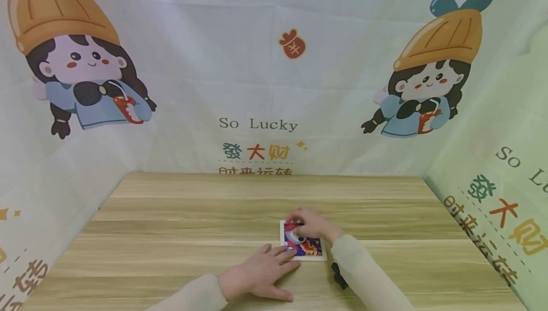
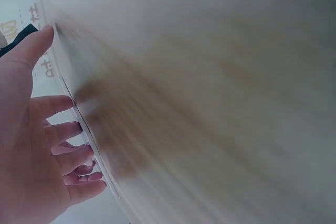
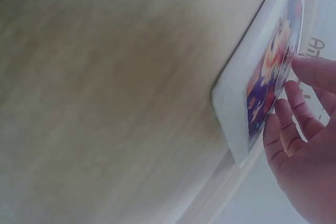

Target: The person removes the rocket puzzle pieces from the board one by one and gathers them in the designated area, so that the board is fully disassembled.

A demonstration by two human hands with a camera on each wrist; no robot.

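Observation:
A flat square board [image 1: 324,257] with a white border and a colourful purple, red and orange picture lies on the wooden table. My left hand [image 1: 269,273] is flat with its fingers spread, and some fingertips overlap the board's lower left edge. Above the board's upper part my right hand [image 1: 309,224] has bent fingers. Seen from the right wrist, the right thumb [image 3: 315,72] and fingertips come down on the picture [image 3: 270,77]. I cannot tell whether the right hand pinches a piece of it. The right hand hides the board's upper right part.
The wooden table [image 1: 192,220] reaches back to a pale printed cloth [image 1: 248,87] with cartoon figures and lettering, which also hangs at both sides. A small black object [image 1: 339,275] shows beside the right sleeve [image 1: 364,268].

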